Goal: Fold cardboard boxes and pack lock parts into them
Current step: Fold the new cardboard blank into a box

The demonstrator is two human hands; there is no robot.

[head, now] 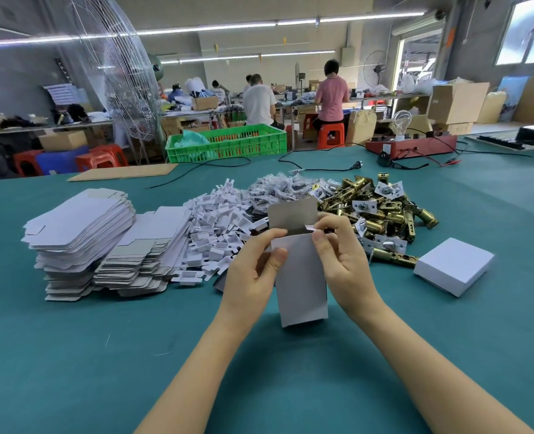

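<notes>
Both hands were up on the box and the fold was on! The white cardboard box stood held above the green surface, its long axis running near vertical with the open mouth at the top, tipped a little away from the person. The left hand gripped the box's left side, thumb pressed across the front face near the top edge. The right hand gripped the upper right corner, fingertips pinching a small side flap right at the mouth. The big top flap stood open behind them, grey inside showing.

Here was the relation that mattered, as I judged it: the pile of brass lock parts lay just beyond and to the right of the box, so the right hand was the nearer one for a pick, while the mouth faced up and away toward that pile. Whether anything already sat inside the box could not be seen.

To the left sat a stack of flat box blanks, then a heap of white card inserts, with small bagged pieces behind. One closed white box rested on the surface at the right, well apart from the hands.

As for writing, nothing could be read: the box faces were plain, and the tags among the brass parts were too small to make out.
</notes>
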